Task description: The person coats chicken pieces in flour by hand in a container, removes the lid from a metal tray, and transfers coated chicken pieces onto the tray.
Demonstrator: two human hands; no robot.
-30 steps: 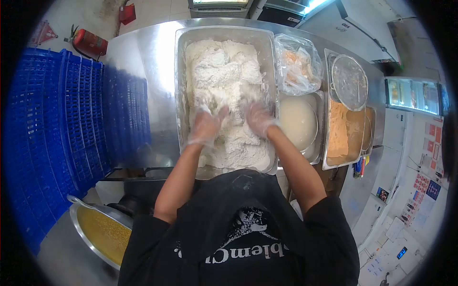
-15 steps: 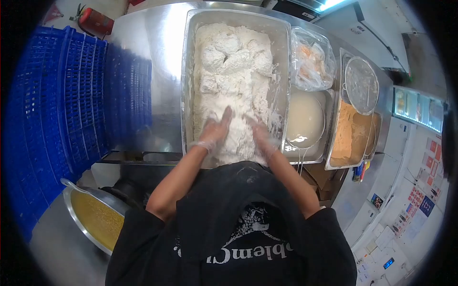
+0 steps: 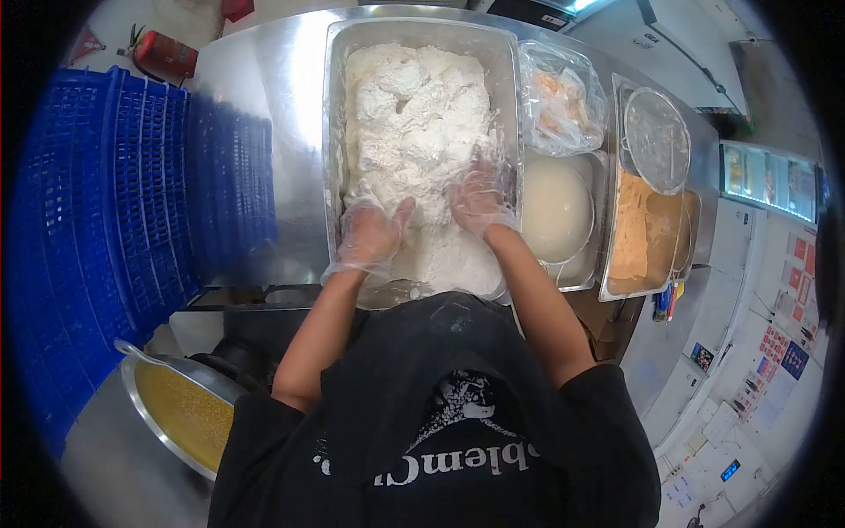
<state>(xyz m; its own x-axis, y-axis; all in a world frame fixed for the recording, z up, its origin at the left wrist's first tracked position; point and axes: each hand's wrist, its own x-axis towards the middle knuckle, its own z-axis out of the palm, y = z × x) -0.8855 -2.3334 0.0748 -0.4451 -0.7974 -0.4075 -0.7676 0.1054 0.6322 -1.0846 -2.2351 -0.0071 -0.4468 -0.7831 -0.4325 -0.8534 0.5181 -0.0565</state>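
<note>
The floured pieces lie crowded in a long metal tray, mostly between its middle and its far edge, bedded in loose flour that forms a smoother bank toward the near edge. Their coating hides what they are.

The step in hand seems to be working the pieces through the flour, with both hands at the near side of the heap. A further move of this kind would call for loose, low palms that lift or press without throwing flour over the rim.

The left hand sits by the tray's left wall, in a clear glove; its thumb stands well apart from the fingers, whose tips sink into the flour. The right hand, also gloved, is near the right wall, fingers stretched toward the far edge and slightly parted, touching the floury heap. Neither is clenched, and no firm grasp shows; whether a piece lies hidden under the palms I cannot tell.

Beyond the tray's right edge, a plastic bag lies near the far corner, with a bowl of pale liquid on its near side. Farther right stands a pan of orange-brown powder, a round strainer over its far end.
</note>
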